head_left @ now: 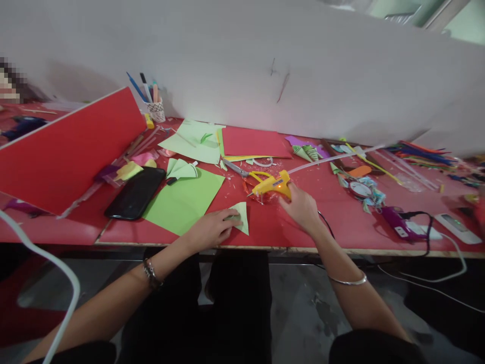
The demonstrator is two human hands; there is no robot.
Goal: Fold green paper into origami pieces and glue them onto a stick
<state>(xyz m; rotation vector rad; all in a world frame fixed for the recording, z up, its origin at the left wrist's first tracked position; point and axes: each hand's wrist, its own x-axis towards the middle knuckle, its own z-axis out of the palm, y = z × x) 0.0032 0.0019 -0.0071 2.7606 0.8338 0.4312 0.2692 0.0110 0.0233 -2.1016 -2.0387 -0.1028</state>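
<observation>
My right hand (302, 206) is closed round the handle of a yellow hot glue gun (271, 185), its nozzle pointing left and a small orange light glowing on its body. With curled fingers, my left hand (215, 226) holds a small pale green folded paper (243, 218) near the table's front edge; part of it is hidden under the fingers. The glue gun's tip is just above and right of that paper, apart from it. Scissors (242, 171) with yellow handles lie behind the gun. Left of my hand, a bright green sheet (182, 205) lies flat, with a folded paper leaf (182, 169) on it.
A black phone (136, 194) and a tilted red board (76, 151) occupy the left. Red sheets (255, 142) and a pen cup (156, 110) stand near the wall. To the right are a purple device (402, 222) with a cable, a white remote (458, 228) and pipe cleaners (424, 153).
</observation>
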